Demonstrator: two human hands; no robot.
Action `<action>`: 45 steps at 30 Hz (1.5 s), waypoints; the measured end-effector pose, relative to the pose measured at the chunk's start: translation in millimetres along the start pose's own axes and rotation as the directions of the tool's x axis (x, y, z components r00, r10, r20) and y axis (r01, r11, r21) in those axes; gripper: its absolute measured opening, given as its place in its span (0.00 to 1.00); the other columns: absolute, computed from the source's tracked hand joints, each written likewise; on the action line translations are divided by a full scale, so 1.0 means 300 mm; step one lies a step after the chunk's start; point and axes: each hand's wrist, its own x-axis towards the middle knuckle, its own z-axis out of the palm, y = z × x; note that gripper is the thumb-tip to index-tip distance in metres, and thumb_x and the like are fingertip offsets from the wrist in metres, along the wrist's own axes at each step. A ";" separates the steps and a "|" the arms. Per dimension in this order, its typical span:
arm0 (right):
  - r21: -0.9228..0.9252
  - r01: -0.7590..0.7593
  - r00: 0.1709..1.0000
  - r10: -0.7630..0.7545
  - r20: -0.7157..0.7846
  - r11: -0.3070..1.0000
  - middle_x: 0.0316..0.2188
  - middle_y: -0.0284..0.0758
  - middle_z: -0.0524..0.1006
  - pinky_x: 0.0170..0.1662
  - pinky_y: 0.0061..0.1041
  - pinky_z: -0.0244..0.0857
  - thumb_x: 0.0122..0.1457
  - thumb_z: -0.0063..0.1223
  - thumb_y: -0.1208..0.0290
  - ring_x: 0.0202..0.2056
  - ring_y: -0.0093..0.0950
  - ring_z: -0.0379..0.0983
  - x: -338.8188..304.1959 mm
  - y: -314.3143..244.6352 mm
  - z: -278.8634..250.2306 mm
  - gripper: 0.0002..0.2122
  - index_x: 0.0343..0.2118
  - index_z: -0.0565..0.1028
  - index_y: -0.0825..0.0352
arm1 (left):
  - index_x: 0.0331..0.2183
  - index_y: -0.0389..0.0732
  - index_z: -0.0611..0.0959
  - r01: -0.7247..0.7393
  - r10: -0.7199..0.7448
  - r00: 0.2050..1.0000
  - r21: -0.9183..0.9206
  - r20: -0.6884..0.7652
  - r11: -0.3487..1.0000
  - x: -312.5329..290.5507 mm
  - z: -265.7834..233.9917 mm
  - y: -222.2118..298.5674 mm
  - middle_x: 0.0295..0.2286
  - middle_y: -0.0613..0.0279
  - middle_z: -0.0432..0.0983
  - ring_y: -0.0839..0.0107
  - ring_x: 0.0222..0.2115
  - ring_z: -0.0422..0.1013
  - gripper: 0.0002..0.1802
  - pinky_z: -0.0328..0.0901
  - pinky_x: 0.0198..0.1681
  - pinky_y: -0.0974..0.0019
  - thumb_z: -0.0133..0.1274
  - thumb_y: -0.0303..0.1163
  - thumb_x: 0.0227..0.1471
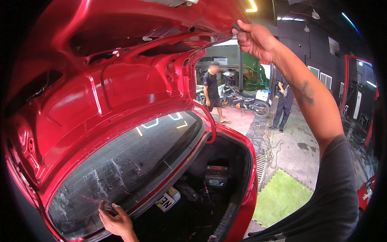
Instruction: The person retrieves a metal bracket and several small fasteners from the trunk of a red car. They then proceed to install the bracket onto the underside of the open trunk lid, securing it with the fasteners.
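Head view: right hand (254, 39) grips raised red trunk lid (121, 76) edge; left hand (117, 220) rests open on rear window (129, 165).

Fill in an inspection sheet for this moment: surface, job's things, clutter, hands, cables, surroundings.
Surface: rear window, streaked and soapy-looking.
Job's things: red trunk lid raised; trunk open.
Clutter: car battery and a plate inside the trunk.
Hands: left hand rests at the window's lower edge; right hand grips the lid's edge overhead.
Cables: hose or cable looped on the floor.
Surroundings: green mat, floor drain, motorcycle, two people standing.
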 end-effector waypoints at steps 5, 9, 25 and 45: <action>-0.513 0.088 0.984 -0.153 -0.086 0.854 0.21 0.27 0.71 0.28 0.22 0.61 0.73 0.40 0.48 0.21 0.20 0.63 -0.047 -0.007 0.038 0.23 0.44 0.74 0.67 | 0.51 0.39 0.79 -0.001 0.001 1.000 0.030 -0.007 1.000 0.008 0.003 -0.006 0.25 0.56 0.72 0.56 0.26 0.71 0.21 0.63 0.32 0.52 0.57 0.30 0.54; -0.913 0.172 0.914 -0.406 0.008 0.370 0.22 0.32 0.73 0.31 0.27 0.66 0.70 0.47 0.50 0.25 0.25 0.71 -0.068 -0.032 0.019 0.20 0.44 0.75 0.66 | 0.51 0.39 0.79 0.007 -0.006 1.000 0.046 -0.009 0.999 0.004 -0.001 -0.015 0.23 0.58 0.69 0.57 0.25 0.69 0.21 0.63 0.32 0.52 0.57 0.30 0.54; -0.912 0.188 0.722 -0.579 0.380 -0.364 0.25 0.42 0.76 0.35 0.40 0.70 0.71 0.46 0.57 0.29 0.42 0.76 -0.003 0.008 -0.013 0.15 0.35 0.70 0.67 | 0.51 0.39 0.79 -0.007 0.008 1.000 0.013 -0.031 1.000 -0.003 -0.008 -0.005 0.22 0.61 0.66 0.62 0.24 0.67 0.22 0.62 0.29 0.55 0.58 0.29 0.54; -0.943 0.216 0.810 -0.586 0.028 0.253 0.23 0.36 0.76 0.32 0.32 0.69 0.67 0.51 0.48 0.27 0.30 0.75 -0.098 0.011 -0.025 0.21 0.45 0.73 0.65 | 0.53 0.41 0.79 0.031 -0.031 0.999 0.035 -0.026 0.999 -0.009 0.001 -0.022 0.26 0.58 0.69 0.60 0.27 0.68 0.23 0.63 0.34 0.55 0.57 0.31 0.56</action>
